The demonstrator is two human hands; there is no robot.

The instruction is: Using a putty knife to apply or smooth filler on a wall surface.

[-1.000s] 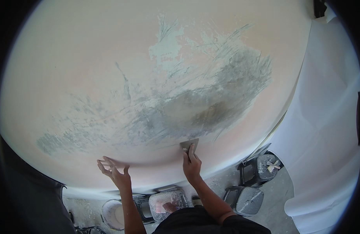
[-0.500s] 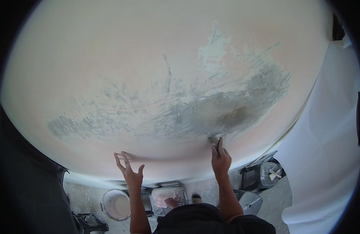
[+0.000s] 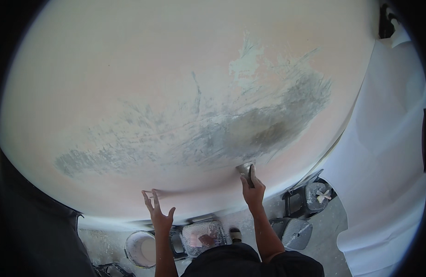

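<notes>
My right hand (image 3: 253,189) grips a metal scraper (image 3: 243,169) against the curved, pale pink surface (image 3: 120,55), just below a wide, streaky grey patch (image 3: 264,129) with scratch marks and lighter smears. The scraper's handle is mostly hidden by my fingers. Left of it, my left hand (image 3: 160,212) is open, fingers spread, its fingertips at the lower part of that surface, seemingly resting on it, below the patch's lighter left portion.
Dusty plastic stools (image 3: 297,233) stand under the lower edge, one at right holding a small pale item (image 3: 323,196). A white bucket (image 3: 141,248) is at lower left. A white sheet (image 3: 384,152) hangs at right, dark material (image 3: 42,221) at left. My foot (image 3: 236,234) shows below.
The camera view has shifted a little over the surface. The scraper and both my hands now appear further right in the picture, my right hand still gripping the scraper, my left still spread.
</notes>
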